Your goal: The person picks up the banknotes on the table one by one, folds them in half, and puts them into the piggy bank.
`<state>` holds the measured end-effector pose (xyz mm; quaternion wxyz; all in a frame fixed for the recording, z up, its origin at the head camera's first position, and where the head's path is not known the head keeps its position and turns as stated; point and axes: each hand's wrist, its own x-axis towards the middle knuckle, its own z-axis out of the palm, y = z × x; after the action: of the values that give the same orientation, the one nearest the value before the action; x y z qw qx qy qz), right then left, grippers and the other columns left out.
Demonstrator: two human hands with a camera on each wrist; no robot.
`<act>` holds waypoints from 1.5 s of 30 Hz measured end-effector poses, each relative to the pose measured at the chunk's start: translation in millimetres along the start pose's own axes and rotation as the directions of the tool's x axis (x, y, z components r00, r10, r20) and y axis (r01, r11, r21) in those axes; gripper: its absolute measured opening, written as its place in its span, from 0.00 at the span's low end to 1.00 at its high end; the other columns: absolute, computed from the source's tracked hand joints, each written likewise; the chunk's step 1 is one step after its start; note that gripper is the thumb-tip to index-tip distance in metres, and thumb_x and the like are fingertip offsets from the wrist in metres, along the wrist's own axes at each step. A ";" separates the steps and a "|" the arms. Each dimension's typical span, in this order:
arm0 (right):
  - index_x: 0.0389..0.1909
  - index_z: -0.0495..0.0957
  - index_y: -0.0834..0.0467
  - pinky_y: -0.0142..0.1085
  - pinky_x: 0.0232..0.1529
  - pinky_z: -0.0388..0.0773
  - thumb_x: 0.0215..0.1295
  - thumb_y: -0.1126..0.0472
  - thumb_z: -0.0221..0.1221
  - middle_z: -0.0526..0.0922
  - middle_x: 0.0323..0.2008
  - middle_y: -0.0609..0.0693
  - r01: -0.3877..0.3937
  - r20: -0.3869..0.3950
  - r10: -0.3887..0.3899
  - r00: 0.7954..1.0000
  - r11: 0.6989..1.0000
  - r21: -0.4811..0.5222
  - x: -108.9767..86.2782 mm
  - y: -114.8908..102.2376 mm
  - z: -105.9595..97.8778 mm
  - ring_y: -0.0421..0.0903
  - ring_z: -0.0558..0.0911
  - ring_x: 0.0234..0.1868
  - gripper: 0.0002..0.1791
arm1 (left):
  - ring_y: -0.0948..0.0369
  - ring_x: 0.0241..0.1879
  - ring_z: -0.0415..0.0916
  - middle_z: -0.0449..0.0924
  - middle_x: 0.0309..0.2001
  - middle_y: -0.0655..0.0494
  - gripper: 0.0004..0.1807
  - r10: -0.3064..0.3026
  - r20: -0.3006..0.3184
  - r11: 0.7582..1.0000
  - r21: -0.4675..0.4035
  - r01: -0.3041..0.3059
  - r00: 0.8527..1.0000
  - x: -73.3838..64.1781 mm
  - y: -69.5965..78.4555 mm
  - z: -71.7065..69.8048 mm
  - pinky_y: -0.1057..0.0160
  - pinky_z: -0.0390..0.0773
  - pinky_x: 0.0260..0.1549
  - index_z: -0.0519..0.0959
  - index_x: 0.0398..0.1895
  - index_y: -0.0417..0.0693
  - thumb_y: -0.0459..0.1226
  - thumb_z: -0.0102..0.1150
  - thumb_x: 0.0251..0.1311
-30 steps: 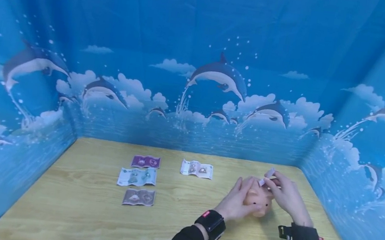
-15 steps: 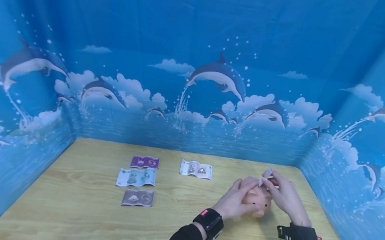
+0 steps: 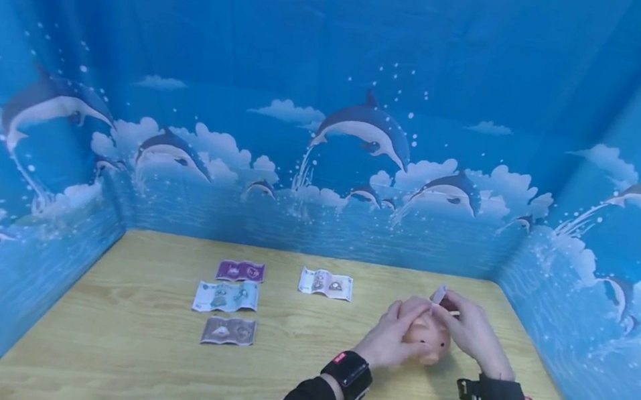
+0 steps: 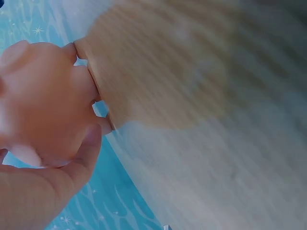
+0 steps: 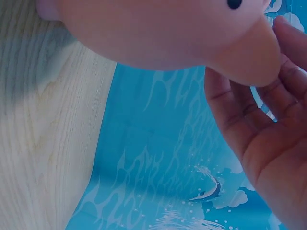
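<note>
An orange-pink piggy bank (image 3: 423,335) stands on the right part of the table, its face toward the front. My left hand (image 3: 389,339) grips it from the left; in the left wrist view the thumb (image 4: 86,151) lies along its lower side. Over its top, my right hand (image 3: 470,328) pinches a folded, pale banknote (image 3: 439,293), which stands upright at the pig's back. In the right wrist view the pig's ear (image 5: 254,57) overlaps the right fingers, and the banknote is hidden there.
On the left of the wooden table (image 3: 126,336) lie a purple banknote (image 3: 241,270), a green one (image 3: 227,296) and a brown one (image 3: 228,331). A pale pinkish banknote (image 3: 325,284) lies at the back middle. Blue dolphin-print curtains (image 3: 319,213) close off the back and sides.
My right hand has moved slightly down and left over the pig, and less of the folded banknote shows above it. The left hand keeps its grip.
</note>
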<state>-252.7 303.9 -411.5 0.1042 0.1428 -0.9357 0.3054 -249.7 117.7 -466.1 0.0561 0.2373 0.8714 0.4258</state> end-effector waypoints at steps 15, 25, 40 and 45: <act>0.47 0.81 0.63 0.45 0.44 0.83 0.67 0.60 0.61 0.85 0.40 0.55 -0.005 -0.003 0.005 1.000 1.000 -0.006 2.4 0.8 5.4 0.52 0.82 0.44 0.12 | 0.47 0.72 0.58 0.52 0.76 0.45 0.54 -0.030 -0.039 0.999 -0.014 0.029 0.999 4.7 3.6 1.7 0.41 0.71 0.62 0.46 0.76 0.76 0.63 0.67 0.49; 0.52 0.79 0.64 0.50 0.46 0.82 0.71 0.51 0.56 0.84 0.47 0.61 -0.058 0.016 0.058 0.998 0.998 0.020 1.0 -1.3 4.0 0.57 0.82 0.47 0.21 | 0.48 0.76 0.50 0.44 0.79 0.47 0.52 -0.052 -0.037 0.998 -0.032 0.051 0.998 6.3 5.5 5.9 0.44 0.65 0.68 0.44 0.78 0.68 0.64 0.61 0.55; 0.52 0.80 0.59 0.49 0.56 0.76 0.78 0.45 0.41 0.81 0.55 0.60 -0.110 0.090 0.097 0.991 0.982 0.152 -1.9 3.2 -4.9 0.59 0.78 0.58 0.27 | 0.50 0.70 0.61 0.51 0.76 0.46 0.49 0.014 -0.039 1.000 0.013 -0.013 0.999 7.7 2.7 4.2 0.50 0.71 0.65 0.46 0.78 0.64 0.61 0.59 0.59; 0.60 0.76 0.61 0.51 0.57 0.77 0.77 0.46 0.45 0.80 0.58 0.60 -0.087 0.095 0.073 0.993 0.984 0.156 -3.1 5.9 -3.4 0.60 0.77 0.60 0.26 | 0.49 0.70 0.61 0.52 0.75 0.45 0.49 0.023 -0.046 1.000 0.015 -0.022 0.999 8.2 2.1 4.9 0.52 0.71 0.65 0.47 0.78 0.61 0.61 0.60 0.59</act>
<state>-251.3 311.2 -412.8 0.0384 0.1264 -0.9169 0.3767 -254.7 126.1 -466.7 0.0293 0.2374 0.8728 0.4254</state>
